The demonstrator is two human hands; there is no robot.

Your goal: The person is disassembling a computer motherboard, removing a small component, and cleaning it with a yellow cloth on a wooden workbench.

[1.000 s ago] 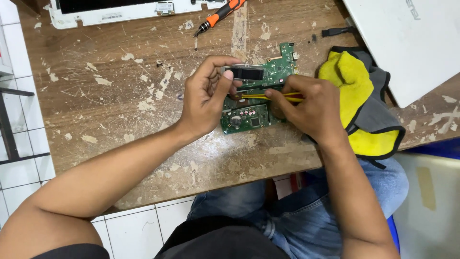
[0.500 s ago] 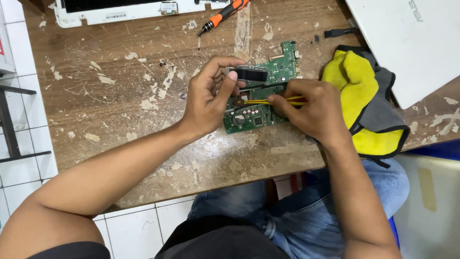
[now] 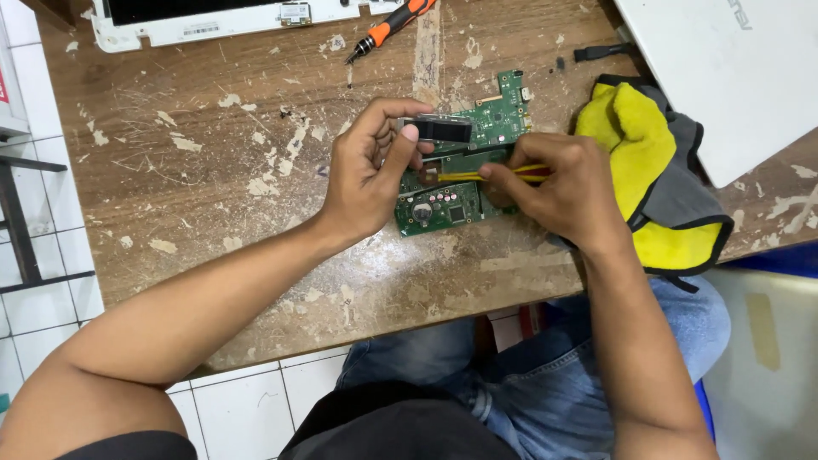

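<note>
Circuit board (image 3: 464,183), the green one, sits near the middle of my wooden worktop (image 3: 213,196), a bit toward the right edge, lying flat so I can get at its top side from above. Largest stuff first: the white laptop lid (image 3: 733,77) is parked over the far right corner, out of my way, and the white laptop base (image 3: 213,17) lies along the far edge. Just right of the board is my yellow and grey cloth (image 3: 648,170), crumpled up and partly under my right wrist, handy for wiping. My left hand (image 3: 371,179) is curled around the board's left side, thumb and fingers pinching a small dark rectangular part (image 3: 441,129) at its top, which keeps everything from sliding. My right hand (image 3: 567,192) is closed tight on a thin yellow tool (image 3: 477,175), held low and nearly flat so the tip reaches in under that part. Can't tell exactly what the tip touches. The orange screwdriver (image 3: 388,25) rests by the far edge, well apart.
</note>
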